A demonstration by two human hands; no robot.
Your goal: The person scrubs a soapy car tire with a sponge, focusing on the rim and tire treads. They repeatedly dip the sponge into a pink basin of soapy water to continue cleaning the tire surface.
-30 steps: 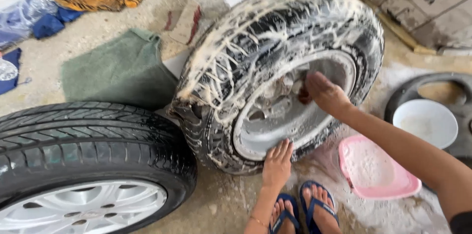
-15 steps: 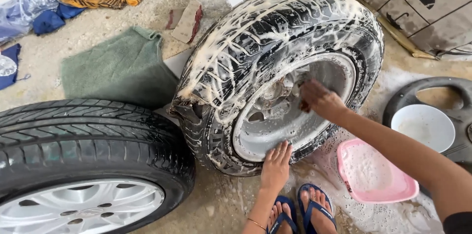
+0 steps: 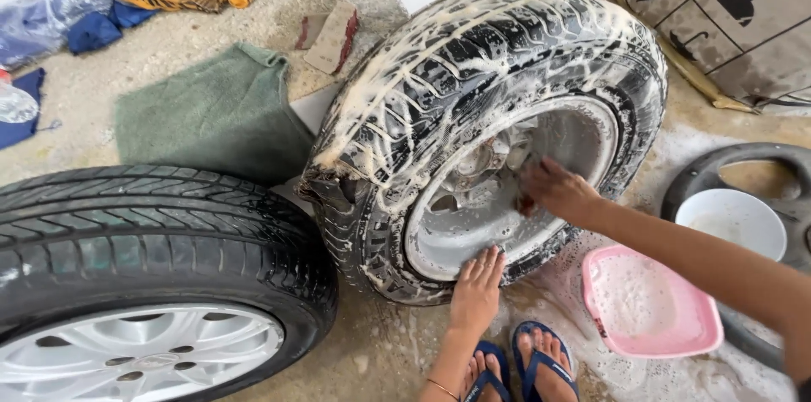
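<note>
A soapy tyre (image 3: 473,73) with a silver rim (image 3: 473,216) stands tilted upright on the wet concrete. My right hand (image 3: 559,191) reaches inside the rim near the hub, fingers curled and pressed against the sudsy metal; anything under the palm is hidden. My left hand (image 3: 476,288) lies flat against the tyre's lower sidewall, fingers together, holding nothing. My feet in blue flip-flops (image 3: 524,364) are just below it.
A second, dry tyre (image 3: 152,250) lies at lower left. A pink tub of suds (image 3: 650,305) and a white bowl (image 3: 731,220) in a black wheel cover (image 3: 743,161) sit at right. A green towel (image 3: 211,111) and cardboard box (image 3: 726,5) lie behind.
My right hand has slid from the rim's upper right edge down toward the hub. My left hand stays on the lower sidewall.
</note>
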